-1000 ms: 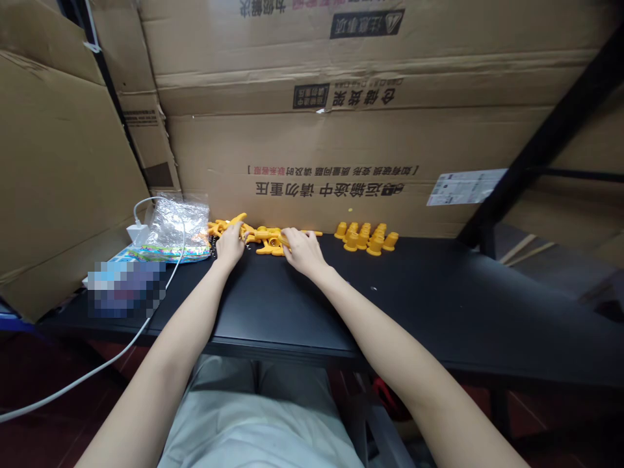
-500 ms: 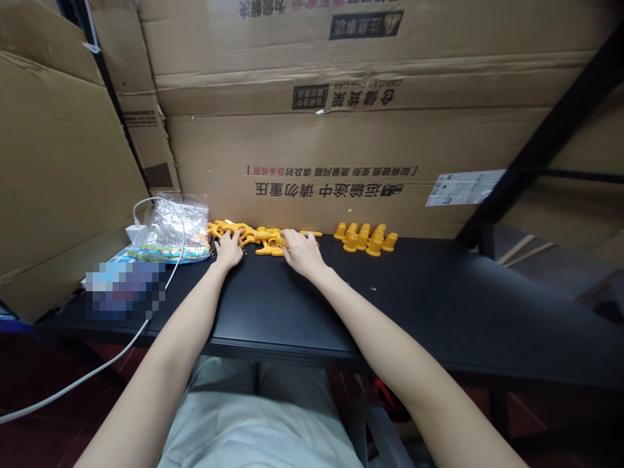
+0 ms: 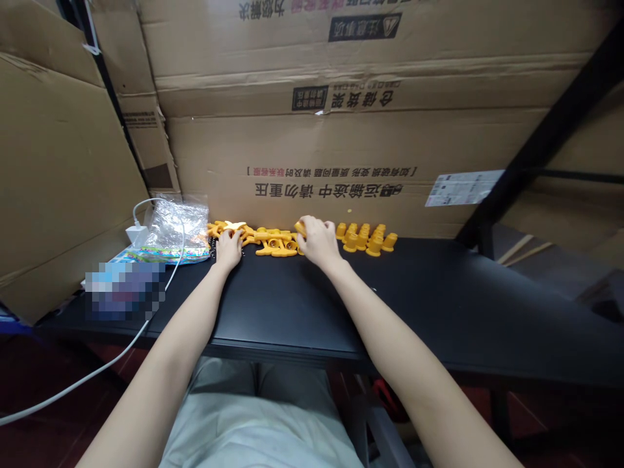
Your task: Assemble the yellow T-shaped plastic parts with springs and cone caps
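Note:
My left hand (image 3: 228,248) rests at the back left of the black table, fingertips closed together over small dark bits by a pile of yellow plastic pieces (image 3: 214,228). What it pinches, if anything, is hidden. My right hand (image 3: 319,240) is closed on a yellow plastic piece (image 3: 301,228), whose end sticks out at the left of the fingers. Between the hands lie several yellow plastic parts with round holes (image 3: 275,251), grouped side by side. Just right of my right hand stand several yellow cup-shaped pieces (image 3: 374,244).
A clear plastic bag (image 3: 178,224) with a colourful lower edge lies at the left. A white cable (image 3: 124,351) runs from a white plug (image 3: 136,232) over the table's front edge. Cardboard (image 3: 312,143) stands behind and at the left. A black post (image 3: 541,136) slants at the right.
My right hand has moved right and lifted a little, with a yellow piece in its fingers, uncovering the holed parts. My left hand has barely shifted.

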